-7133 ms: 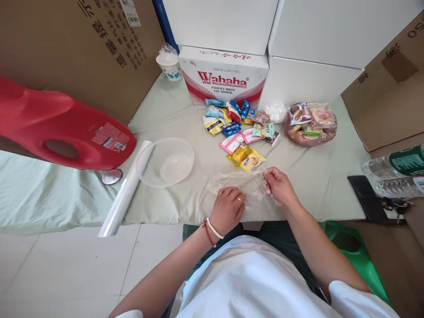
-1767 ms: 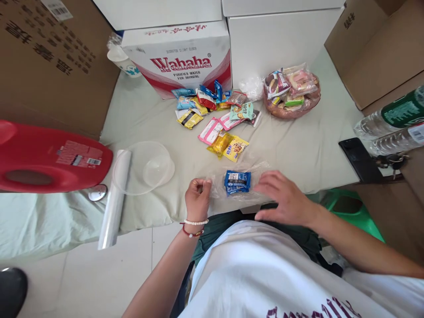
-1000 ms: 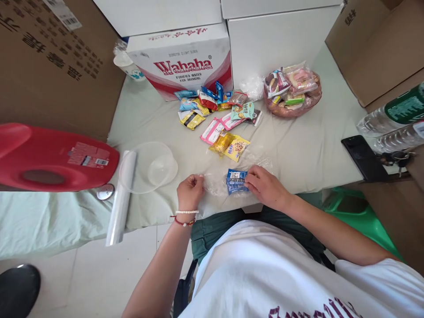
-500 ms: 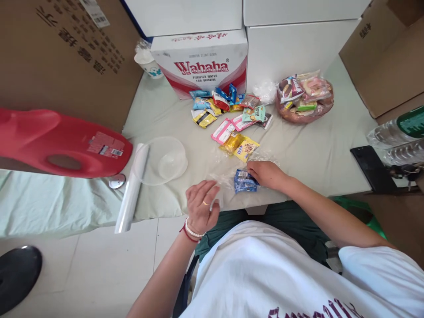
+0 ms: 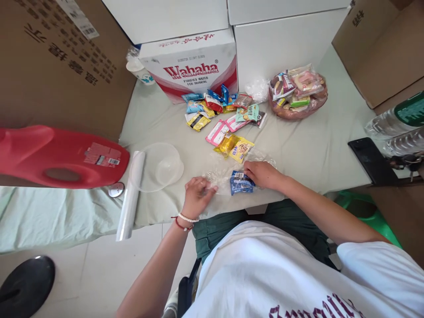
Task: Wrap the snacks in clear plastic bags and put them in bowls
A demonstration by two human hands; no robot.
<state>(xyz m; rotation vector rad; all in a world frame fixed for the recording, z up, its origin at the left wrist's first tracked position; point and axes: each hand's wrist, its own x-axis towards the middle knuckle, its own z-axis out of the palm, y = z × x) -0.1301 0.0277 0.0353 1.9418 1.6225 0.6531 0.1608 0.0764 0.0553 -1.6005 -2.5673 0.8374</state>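
Observation:
Clear plastic wrap (image 5: 220, 185) lies crinkled near the table's front edge, spreading under and around blue snack packets (image 5: 241, 183). On its left end is my left hand (image 5: 198, 194), fingers curled and closed on the film. My right hand (image 5: 264, 175) is closed at the packets' upper right corner, its fingertips partly hidden. Just beyond lie a yellow cookie packet (image 5: 241, 150), a gold-wrapped snack (image 5: 227, 144) and a pink-and-white packet (image 5: 217, 132). To the left, a clear round plastic bowl (image 5: 177, 170) partly overlaps a roll of plastic wrap (image 5: 127, 212).
More snack packets (image 5: 198, 121) are piled before a Wahaha carton (image 5: 192, 66). A filled basket (image 5: 298, 115) stands at the back right. A red jug (image 5: 109, 170) and paper cup (image 5: 141, 73) are left; a black phone (image 5: 371, 159) and plastic bottles (image 5: 384, 123) are right.
My left hand has lowered onto the table with the film, its fingers curling more. The blue packets sit slightly turned under my right hand. The whole view has shifted a little.

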